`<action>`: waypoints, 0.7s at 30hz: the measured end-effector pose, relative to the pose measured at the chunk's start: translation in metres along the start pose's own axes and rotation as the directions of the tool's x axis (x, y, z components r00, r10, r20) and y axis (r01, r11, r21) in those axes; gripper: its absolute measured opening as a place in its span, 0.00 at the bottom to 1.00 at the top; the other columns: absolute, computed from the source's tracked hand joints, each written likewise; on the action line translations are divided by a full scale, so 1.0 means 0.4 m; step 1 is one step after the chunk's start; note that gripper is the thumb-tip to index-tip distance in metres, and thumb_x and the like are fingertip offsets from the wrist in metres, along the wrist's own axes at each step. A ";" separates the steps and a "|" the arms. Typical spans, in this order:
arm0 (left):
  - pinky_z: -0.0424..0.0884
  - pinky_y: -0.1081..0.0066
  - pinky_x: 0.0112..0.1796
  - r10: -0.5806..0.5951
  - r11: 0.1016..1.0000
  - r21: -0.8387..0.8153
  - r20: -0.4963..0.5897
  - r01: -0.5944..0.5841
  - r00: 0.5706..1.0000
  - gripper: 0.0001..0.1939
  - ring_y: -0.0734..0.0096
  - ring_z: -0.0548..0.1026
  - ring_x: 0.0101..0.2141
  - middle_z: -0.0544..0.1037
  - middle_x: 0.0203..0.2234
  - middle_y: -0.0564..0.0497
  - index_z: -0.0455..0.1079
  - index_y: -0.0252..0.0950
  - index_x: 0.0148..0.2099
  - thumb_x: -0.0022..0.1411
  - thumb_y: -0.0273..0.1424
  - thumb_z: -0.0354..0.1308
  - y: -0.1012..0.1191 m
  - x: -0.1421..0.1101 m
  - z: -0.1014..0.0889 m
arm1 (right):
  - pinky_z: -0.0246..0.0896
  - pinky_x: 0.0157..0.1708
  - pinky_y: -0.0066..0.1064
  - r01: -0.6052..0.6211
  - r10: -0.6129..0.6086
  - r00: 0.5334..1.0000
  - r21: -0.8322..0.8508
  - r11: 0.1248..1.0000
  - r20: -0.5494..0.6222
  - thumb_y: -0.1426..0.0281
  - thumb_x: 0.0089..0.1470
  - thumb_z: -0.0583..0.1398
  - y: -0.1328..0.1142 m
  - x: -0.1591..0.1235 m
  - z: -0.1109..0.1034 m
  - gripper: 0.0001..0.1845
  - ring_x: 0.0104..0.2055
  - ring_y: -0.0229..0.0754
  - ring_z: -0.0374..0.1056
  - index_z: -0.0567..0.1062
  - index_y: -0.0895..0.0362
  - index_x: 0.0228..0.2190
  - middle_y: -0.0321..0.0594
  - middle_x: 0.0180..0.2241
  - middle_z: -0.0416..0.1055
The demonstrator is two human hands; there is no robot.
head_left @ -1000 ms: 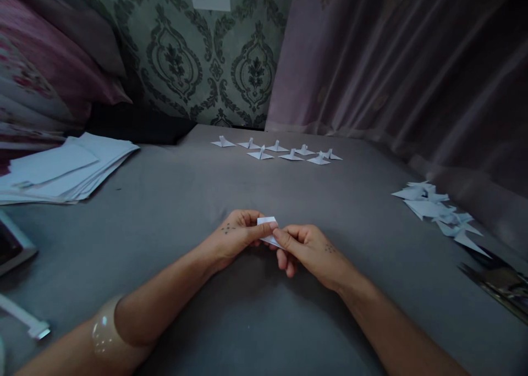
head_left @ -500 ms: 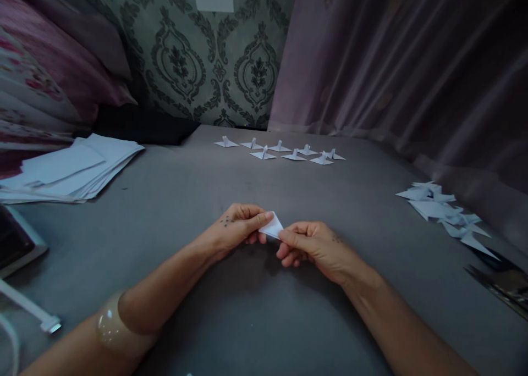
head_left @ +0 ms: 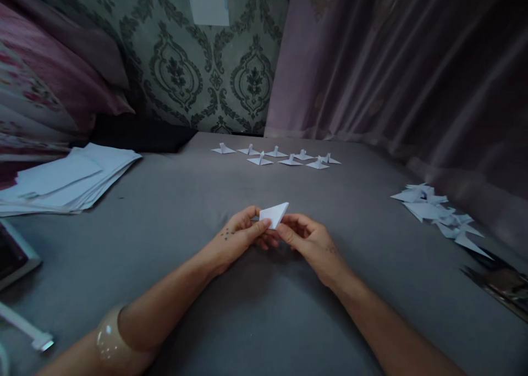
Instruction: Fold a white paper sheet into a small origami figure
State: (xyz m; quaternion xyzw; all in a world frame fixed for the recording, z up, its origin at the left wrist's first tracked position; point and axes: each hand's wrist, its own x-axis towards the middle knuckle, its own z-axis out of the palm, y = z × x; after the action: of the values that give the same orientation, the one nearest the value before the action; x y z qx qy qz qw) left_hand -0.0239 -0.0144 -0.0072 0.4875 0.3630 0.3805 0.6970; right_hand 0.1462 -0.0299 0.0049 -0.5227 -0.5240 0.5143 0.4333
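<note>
A small piece of folded white paper (head_left: 273,214) is held above the grey table (head_left: 198,189), its pointed corner up to the right. My left hand (head_left: 238,235) pinches its lower left part, thumb on the front and fingers behind. At its lower right edge, my right hand (head_left: 307,238) has thumb and fingertips closed on the paper. The fingers behind the sheet are partly hidden.
Several small folded paper figures (head_left: 259,160) stand at the back of the table. More folded paper pieces (head_left: 437,208) lie in a heap at right. On the left are a paper stack (head_left: 82,178), a dark-screened device (head_left: 12,255) and a white cable (head_left: 28,326).
The folded paper has turned between my hands, so its point now faces up and right. Both hands have shifted their hold on it slightly. The camera view has moved a little.
</note>
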 end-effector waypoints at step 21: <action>0.66 0.75 0.33 0.138 0.970 0.219 -0.126 -0.108 0.982 0.12 0.73 0.72 0.31 0.78 0.30 0.50 0.76 0.35 0.41 0.55 0.35 0.62 0.003 0.004 0.001 | 0.62 0.30 0.28 0.245 -0.261 0.963 -0.198 0.949 -0.060 0.63 0.52 0.60 0.003 -0.008 0.001 0.10 0.29 0.38 0.68 0.78 0.57 0.30 0.38 0.28 0.75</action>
State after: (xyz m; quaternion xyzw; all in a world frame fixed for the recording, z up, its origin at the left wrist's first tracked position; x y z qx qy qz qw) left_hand -0.0230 -0.0130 -0.0060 0.5524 0.4182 0.4158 0.5892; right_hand 0.1460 -0.0331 0.0038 -0.5114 -0.6139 0.3797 0.4662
